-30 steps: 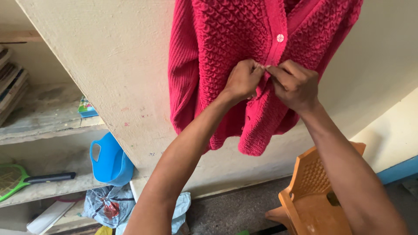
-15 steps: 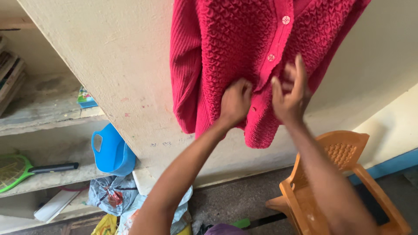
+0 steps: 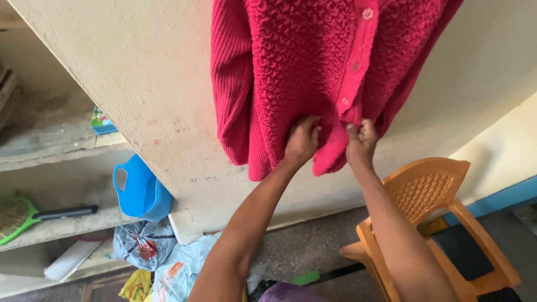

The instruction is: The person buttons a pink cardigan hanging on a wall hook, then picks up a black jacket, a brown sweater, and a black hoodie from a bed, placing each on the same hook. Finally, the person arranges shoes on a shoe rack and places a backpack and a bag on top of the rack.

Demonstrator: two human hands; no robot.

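A red knitted cardigan (image 3: 302, 67) with a buttoned front band hangs against a cream wall. My left hand (image 3: 302, 140) grips the fabric near the bottom hem, left of the button band. To its right, my right hand (image 3: 361, 142) pinches the lower end of the button band. Three small red buttons show on the band above my hands, the lowest one (image 3: 344, 101) just above my right hand.
An orange plastic chair (image 3: 430, 223) stands below at the right. Concrete shelves at the left hold a blue plastic jug (image 3: 140, 190), a green racket (image 3: 22, 215) and a small box (image 3: 100, 120). Plastic bags (image 3: 145, 246) lie on the floor.
Both hands have moved down the button band from its middle to the bottom hem. My right hand, spread open half a second ago, now pinches the band. The view shifted slightly.
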